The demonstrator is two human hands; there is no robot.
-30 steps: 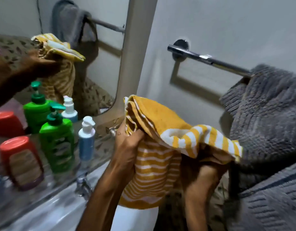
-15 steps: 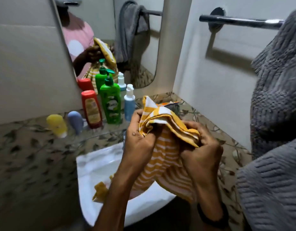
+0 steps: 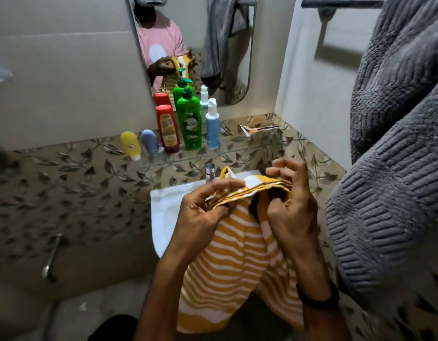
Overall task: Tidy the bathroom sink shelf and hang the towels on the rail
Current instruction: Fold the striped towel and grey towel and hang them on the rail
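**Q:** What is happening nearest the viewer, in front of the sink point(image 3: 163, 205)?

**A:** Both hands are holding the striped towel point(image 3: 237, 254) over the sink's front edge. The left hand point(image 3: 203, 212) is pinching the layered top fold between thumb and fingers. The right hand point(image 3: 292, 212) is curling its lower fingers into the fold's other end, while its upper fingers are lifting loosely. The rest of the cloth is hanging below the sink's rim.

**Q:** Why is it being held so?

**A:** Probably the person is evening the folded edge so that the towel is draping narrow and neat. It is not yet hanging on anything.

**Q:** And behind the sink?

**A:** On the shelf point(image 3: 242, 143) just behind the sink, a yellow tube point(image 3: 130, 145), a blue-grey tube point(image 3: 150, 142), a red bottle point(image 3: 167, 129), a green bottle point(image 3: 189, 121) and a blue bottle point(image 3: 212, 124) are standing close together against the mirror point(image 3: 193, 33), apparently already tidied. A razor point(image 3: 260, 128) is lying apart, behind the sink's right side.

**Q:** Where is the towel likely going?

**A:** To the rail point(image 3: 341, 2), above and right of the sink. The grey towel point(image 3: 397, 143) is already draping over it, and bare rail is showing beside that towel.
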